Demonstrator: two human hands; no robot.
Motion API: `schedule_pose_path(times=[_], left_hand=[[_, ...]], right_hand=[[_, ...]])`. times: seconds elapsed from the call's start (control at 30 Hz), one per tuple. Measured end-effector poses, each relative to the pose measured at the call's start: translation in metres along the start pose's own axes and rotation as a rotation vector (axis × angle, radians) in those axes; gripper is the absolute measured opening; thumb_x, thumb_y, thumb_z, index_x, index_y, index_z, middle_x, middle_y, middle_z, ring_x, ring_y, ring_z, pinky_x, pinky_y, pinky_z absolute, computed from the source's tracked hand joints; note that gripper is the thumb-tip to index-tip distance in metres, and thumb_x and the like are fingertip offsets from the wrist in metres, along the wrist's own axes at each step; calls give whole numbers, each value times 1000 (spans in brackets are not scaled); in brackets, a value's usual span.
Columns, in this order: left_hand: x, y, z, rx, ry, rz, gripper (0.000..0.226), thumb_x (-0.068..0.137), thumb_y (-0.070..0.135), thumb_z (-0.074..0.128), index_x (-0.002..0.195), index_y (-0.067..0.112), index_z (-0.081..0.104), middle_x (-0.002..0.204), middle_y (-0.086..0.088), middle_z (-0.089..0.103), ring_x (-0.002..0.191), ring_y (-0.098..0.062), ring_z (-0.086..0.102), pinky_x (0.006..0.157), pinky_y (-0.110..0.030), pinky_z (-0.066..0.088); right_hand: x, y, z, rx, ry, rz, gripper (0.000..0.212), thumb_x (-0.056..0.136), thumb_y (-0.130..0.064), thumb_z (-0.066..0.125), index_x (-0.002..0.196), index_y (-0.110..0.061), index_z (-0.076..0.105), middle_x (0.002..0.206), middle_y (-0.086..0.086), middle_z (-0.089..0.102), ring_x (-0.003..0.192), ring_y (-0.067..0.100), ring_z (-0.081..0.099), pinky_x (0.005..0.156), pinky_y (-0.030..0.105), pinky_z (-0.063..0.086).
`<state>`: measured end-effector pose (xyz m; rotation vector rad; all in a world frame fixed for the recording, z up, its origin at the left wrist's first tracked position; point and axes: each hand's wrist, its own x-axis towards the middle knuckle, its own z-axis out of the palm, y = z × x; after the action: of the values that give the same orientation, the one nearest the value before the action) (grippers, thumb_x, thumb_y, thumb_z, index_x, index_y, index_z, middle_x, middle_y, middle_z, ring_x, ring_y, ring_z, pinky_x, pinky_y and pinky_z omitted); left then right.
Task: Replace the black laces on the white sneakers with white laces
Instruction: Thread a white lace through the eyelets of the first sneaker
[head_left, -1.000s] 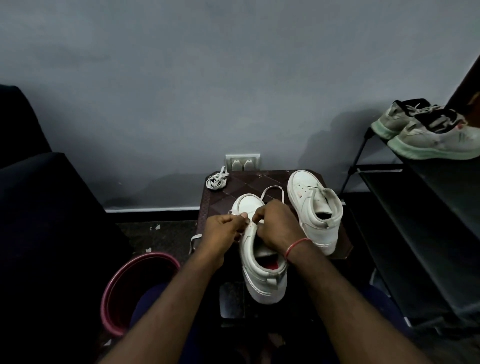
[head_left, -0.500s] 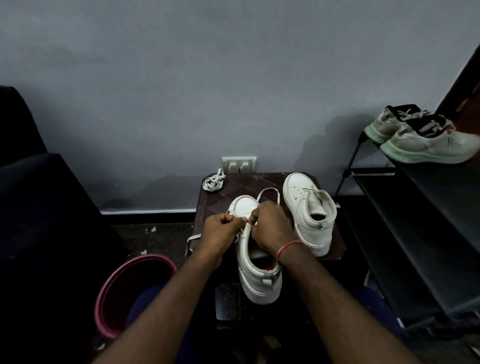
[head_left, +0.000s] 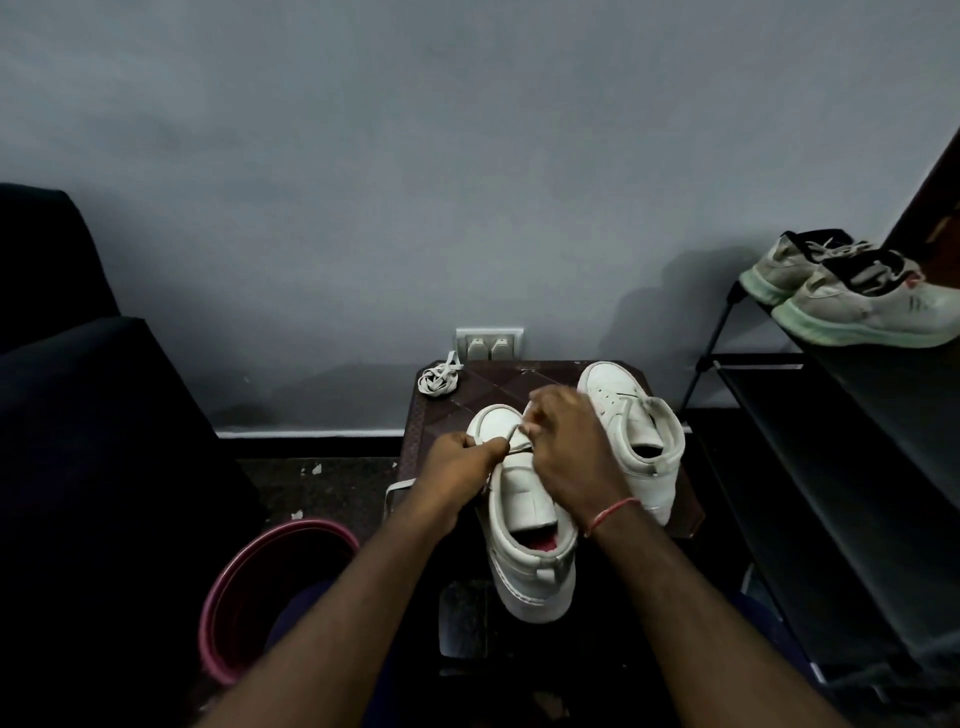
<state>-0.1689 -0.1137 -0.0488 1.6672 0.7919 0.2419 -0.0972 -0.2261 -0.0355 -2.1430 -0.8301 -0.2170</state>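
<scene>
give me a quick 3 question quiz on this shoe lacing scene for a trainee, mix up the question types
1. True or false: the sneaker standing to the right of the hands has a lace threaded through it.
2. Multiple choice: where does the spare bundled lace lie? A) in the pink bucket B) on the far left corner of the small table C) on the shoe rack
3. Short answer: what do the left hand and right hand grip over the near sneaker?

Key
1. False: it shows no lace.
2. B
3. A white lace, pinched in the fingers of both hands near the toe end.
</scene>
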Motion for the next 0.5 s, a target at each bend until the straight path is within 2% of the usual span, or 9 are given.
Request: schedule_pose_path(times=[0.07, 0.17, 0.2, 0.23, 0.3, 0.33, 0.4, 0.43, 0.5], left_hand=[[1, -1, 0, 36, 45, 24, 31, 83, 24, 68, 59, 15, 50, 51, -3, 52, 41, -12, 44, 38, -16, 30], [4, -4, 2, 37, 48, 24, 29, 81, 28, 69, 60, 13, 53, 53, -4, 54, 46, -15, 47, 49, -23, 36], [3, -5, 2, 29, 48, 21, 27, 78, 31, 70, 64, 12, 55, 56, -4, 56, 50, -17, 49, 53, -25, 39], [3, -4, 3, 30, 56, 18, 28, 73, 36, 70, 69, 12, 55, 62, -3, 59, 57, -18, 54, 56, -28, 43], [1, -3, 4, 95, 84, 19, 40, 64, 42, 71, 90, 14, 58, 89, -3, 64, 82, -21, 62, 75, -33, 52], [0, -1, 3, 202, 114, 41, 50, 66, 40, 74, 105, 15, 57, 106, -4, 61, 97, -22, 60, 86, -32, 49], [-6, 7, 0, 347, 174, 184, 65, 71, 31, 75, 129, 17, 50, 126, -5, 48, 116, -21, 51, 96, -27, 39], [-10, 14, -2, 304, 163, 299, 64, 72, 26, 74, 131, 19, 50, 129, -4, 48, 118, -18, 51, 97, -25, 39], [-20, 27, -5, 68, 19, 485, 52, 70, 22, 68, 121, 25, 59, 120, 4, 61, 108, -8, 60, 91, -23, 47]], right_hand=[[10, 1, -14, 161, 204, 11, 7, 85, -5, 64, 81, -9, 62, 88, 2, 65, 89, 14, 56, 80, 22, 38], [35, -2, -48, 673, 608, 317, 11, 91, -17, 63, 81, -18, 58, 77, -3, 63, 68, 9, 60, 73, 34, 52], [41, -3, -59, 819, 667, 380, 14, 92, -15, 63, 80, -19, 56, 75, -1, 62, 63, 10, 60, 68, 37, 55], [44, -5, -67, 902, 651, 405, 16, 93, -11, 62, 80, -18, 55, 73, 1, 62, 60, 11, 60, 61, 34, 55], [40, -12, -74, 923, 441, 403, 15, 93, -7, 62, 81, -14, 55, 71, 5, 64, 55, 10, 62, 51, 25, 51], [32, -18, -72, 901, 305, 396, 14, 92, -6, 62, 81, -13, 56, 71, 6, 65, 54, 11, 62, 49, 23, 49], [18, -17, -63, 795, 103, 370, 13, 89, -4, 65, 79, -11, 61, 68, 5, 65, 54, 13, 59, 51, 23, 48], [13, -16, -58, 727, 36, 353, 11, 88, -3, 67, 79, -10, 64, 67, 5, 65, 54, 14, 59, 53, 24, 48], [8, -14, -49, 627, -54, 310, 8, 85, -3, 70, 79, -8, 68, 67, 8, 67, 58, 16, 58, 57, 27, 48]])
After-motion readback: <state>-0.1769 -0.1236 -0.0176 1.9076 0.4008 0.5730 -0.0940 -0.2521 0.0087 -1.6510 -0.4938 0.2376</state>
